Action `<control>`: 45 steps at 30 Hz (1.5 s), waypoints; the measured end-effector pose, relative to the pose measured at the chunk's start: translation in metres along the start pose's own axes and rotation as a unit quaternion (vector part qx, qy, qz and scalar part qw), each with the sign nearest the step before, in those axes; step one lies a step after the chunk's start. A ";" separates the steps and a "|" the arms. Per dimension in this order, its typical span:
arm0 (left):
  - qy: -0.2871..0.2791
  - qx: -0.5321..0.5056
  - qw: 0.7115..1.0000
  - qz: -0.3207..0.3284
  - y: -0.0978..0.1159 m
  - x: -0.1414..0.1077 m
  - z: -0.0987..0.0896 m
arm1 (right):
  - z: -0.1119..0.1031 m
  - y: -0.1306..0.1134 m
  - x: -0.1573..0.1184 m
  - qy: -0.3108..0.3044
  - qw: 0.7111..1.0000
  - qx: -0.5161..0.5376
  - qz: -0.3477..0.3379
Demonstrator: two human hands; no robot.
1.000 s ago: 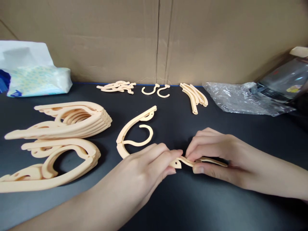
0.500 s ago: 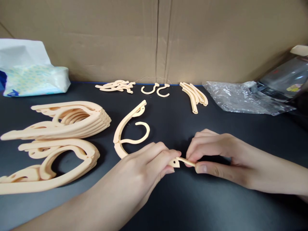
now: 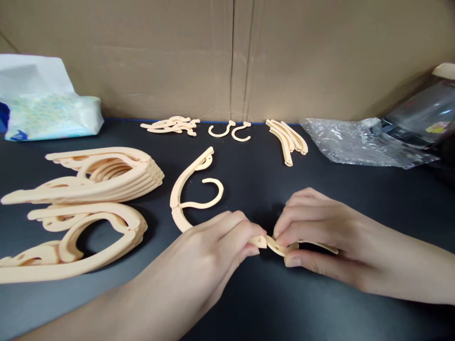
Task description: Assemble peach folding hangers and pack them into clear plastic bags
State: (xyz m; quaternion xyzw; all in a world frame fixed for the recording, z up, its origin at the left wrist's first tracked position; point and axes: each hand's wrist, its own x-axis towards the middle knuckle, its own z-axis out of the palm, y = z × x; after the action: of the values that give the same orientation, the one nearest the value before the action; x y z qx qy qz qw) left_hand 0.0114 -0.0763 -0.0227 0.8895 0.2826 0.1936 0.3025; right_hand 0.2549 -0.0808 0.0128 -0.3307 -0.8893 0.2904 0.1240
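A cream plastic hanger (image 3: 181, 189) with a curved hook (image 3: 217, 194) lies at the centre of the dark table. My left hand (image 3: 220, 251) is closed on the hanger's near arm, whose end with a small hole sticks out past the fingertips. Just right of that end, my right hand (image 3: 313, 232) pinches a thin curved cream piece (image 3: 275, 246) between thumb and fingers. The piece's left tip is at or very near the hanger's end; whether they touch is unclear. Its other end shows beyond the right fingers.
Stacked folded hangers (image 3: 142, 182) and a second group (image 3: 131, 237) are on the left. Small curved parts (image 3: 172, 125), two loose hooks (image 3: 241, 132) and several arm pieces (image 3: 286, 142) lie at the back. A tissue pack (image 3: 53, 116) stands back left, clear plastic bags (image 3: 355, 144) back right.
The thin piece in my right hand has turned, and more of it shows, on both sides of the fingers. My left hand holds the hanger much as before; the hanger has shifted slightly right.
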 end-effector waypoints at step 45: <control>0.071 0.174 0.982 0.033 0.000 0.000 -0.015 | 0.029 0.006 -0.002 0.148 0.924 -0.345 -0.072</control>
State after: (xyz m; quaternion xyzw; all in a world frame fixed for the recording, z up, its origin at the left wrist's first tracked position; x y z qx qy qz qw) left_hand 0.0035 -0.0697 -0.0118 0.9215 0.3029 0.2139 0.1153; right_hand 0.2474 -0.0912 -0.0136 -0.3270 -0.9276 -0.0963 0.1527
